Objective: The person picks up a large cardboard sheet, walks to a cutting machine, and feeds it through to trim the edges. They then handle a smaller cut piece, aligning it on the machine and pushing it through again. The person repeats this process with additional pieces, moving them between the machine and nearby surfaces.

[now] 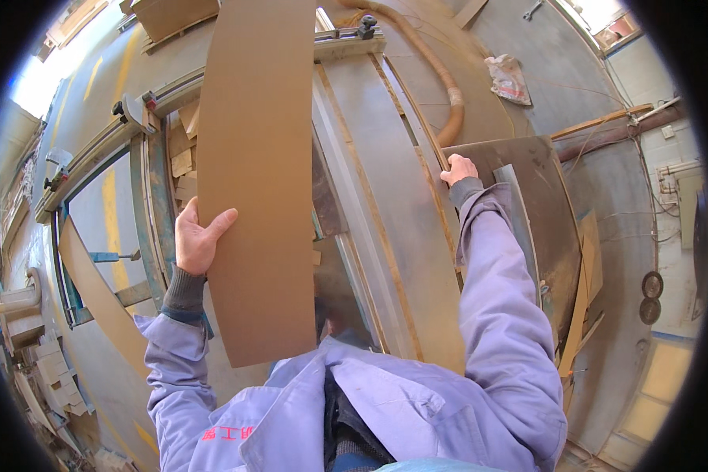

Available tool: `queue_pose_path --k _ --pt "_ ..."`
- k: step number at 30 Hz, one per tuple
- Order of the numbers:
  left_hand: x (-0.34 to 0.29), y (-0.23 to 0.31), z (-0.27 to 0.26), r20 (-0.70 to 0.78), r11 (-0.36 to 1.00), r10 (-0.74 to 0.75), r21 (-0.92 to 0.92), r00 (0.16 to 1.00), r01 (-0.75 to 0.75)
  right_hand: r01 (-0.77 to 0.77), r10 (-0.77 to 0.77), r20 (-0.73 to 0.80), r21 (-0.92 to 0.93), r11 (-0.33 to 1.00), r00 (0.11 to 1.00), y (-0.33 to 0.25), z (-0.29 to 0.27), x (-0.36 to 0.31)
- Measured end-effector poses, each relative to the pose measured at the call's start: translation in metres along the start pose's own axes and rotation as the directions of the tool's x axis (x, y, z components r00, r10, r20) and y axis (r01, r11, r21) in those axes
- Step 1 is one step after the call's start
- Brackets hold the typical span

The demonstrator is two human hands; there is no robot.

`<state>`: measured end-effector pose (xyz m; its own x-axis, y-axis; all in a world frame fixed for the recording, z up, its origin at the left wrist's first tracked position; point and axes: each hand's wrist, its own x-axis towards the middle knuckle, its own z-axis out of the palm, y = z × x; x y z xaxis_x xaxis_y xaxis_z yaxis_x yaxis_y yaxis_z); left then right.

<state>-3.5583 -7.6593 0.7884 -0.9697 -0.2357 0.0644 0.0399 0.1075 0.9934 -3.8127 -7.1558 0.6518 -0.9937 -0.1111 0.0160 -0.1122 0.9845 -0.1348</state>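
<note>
A long, flat brown board (261, 181) stretches from near my chest to the far edge of the view. My left hand (198, 237) is closed on its left edge, thumb over the top face and fingers mostly hidden beneath. Across the grey metal machine table (405, 244), my right hand (461, 168) has its fingers curled over a thin brown strip (422, 116) along the table's right side. Part of that strip is hidden by the hand and sleeve. The board covers much of the table's left part.
A metal rail (94, 161) with black knobs (119, 108) crosses at the far left. Scrap pieces (182, 161) lie beside the board. A ribbed hose (425, 55) curves at the back. A dark panel (531, 181) and a plastic bag (508, 79) are to the right.
</note>
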Motion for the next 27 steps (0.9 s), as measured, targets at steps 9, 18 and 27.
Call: queue_pose_path --k 9,18,27 --pt "0.003 -0.006 0.020 0.140 0.993 -0.118 0.011 0.983 0.118 -0.047 0.049 0.015 -0.115 0.992 0.999 -0.014 -0.005 -0.003" --pt "0.003 -0.025 0.025 0.242 0.984 -0.176 0.082 0.954 0.161 -0.100 0.050 -0.247 -0.193 0.976 0.968 0.040 -0.076 0.054" --pt "-0.019 -0.013 0.044 0.259 0.931 -0.098 0.365 0.961 -0.003 0.109 -0.401 -0.672 -0.433 0.895 0.622 -0.036 -0.308 0.068"
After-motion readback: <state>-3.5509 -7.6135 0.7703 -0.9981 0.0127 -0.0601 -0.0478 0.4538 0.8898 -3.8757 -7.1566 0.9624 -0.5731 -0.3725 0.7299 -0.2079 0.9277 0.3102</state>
